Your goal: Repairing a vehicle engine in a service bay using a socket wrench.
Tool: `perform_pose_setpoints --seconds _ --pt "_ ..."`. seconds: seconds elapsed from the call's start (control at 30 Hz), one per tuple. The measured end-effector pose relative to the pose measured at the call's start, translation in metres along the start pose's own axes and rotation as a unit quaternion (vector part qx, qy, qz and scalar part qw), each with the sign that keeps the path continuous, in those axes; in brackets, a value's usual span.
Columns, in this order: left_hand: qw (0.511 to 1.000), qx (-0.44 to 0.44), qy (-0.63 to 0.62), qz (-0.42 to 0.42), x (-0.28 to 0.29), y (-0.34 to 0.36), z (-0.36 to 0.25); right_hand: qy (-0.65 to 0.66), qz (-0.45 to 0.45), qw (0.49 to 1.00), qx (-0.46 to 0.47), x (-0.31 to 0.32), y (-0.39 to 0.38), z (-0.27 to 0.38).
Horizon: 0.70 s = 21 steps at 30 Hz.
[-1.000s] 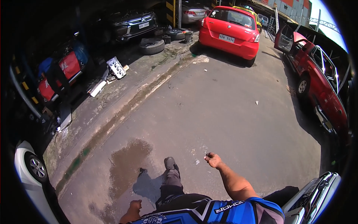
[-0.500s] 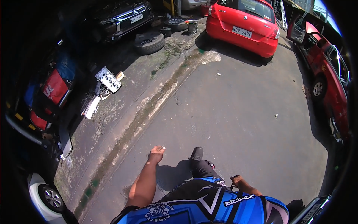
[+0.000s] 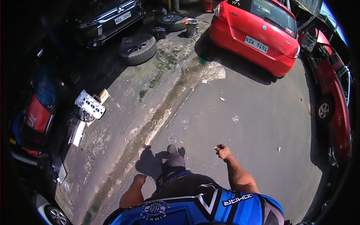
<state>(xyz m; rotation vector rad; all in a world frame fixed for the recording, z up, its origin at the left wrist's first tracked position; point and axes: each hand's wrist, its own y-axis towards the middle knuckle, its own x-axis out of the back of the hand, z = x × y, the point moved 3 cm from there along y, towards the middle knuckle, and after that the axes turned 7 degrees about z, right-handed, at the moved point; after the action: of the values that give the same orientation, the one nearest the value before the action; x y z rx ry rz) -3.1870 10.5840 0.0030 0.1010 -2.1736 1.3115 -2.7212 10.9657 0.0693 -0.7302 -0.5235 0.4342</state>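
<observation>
My left hand [image 3: 139, 180] hangs low at the bottom left, fingers curled; whether it holds anything is hidden. My right hand [image 3: 222, 152] swings forward at lower centre right, fingers pinched around something small and dark that I cannot make out. Both are above the grey pavement [image 3: 255, 127], touching nothing around them. My shoe [image 3: 171, 149] shows between them, beside my shadow. A concrete gutter strip [image 3: 159, 112] runs diagonally to the left of my right hand.
A red hatchback [image 3: 251, 28] stands ahead, a red pickup [image 3: 333, 123] at right. At left are a dark SUV [image 3: 112, 28], loose tyres [image 3: 138, 53], a bucket [image 3: 192, 28], a silver engine part [image 3: 90, 104], red-and-blue covered items [image 3: 35, 112] and a white car [image 3: 48, 213].
I have walked forward; the red hatchback and tyres look nearer. My left arm has swung back since half a second ago, my right arm forward.
</observation>
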Motion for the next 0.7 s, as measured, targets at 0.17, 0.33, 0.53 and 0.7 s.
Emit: perform_pose_setpoints --seconds 0.17,0.33,0.53,0.7 --pt "0.992 0.053 -0.076 0.086 0.104 0.117 -0.088 -0.035 0.016 0.997 0.06 0.033 0.154 0.173" --pt "0.994 -0.022 -0.098 -0.034 0.247 0.293 -0.258 -0.15 0.041 0.976 -0.15 0.088 0.256 0.225" --pt "0.966 -0.152 -0.135 -0.162 0.445 0.428 -0.568 0.02 -0.012 0.979 -0.205 0.163 0.355 0.308" --pt "0.939 -0.214 -0.221 -0.157 0.546 0.532 -0.714 0.05 -0.031 0.963 -0.262 0.22 0.492 0.404"
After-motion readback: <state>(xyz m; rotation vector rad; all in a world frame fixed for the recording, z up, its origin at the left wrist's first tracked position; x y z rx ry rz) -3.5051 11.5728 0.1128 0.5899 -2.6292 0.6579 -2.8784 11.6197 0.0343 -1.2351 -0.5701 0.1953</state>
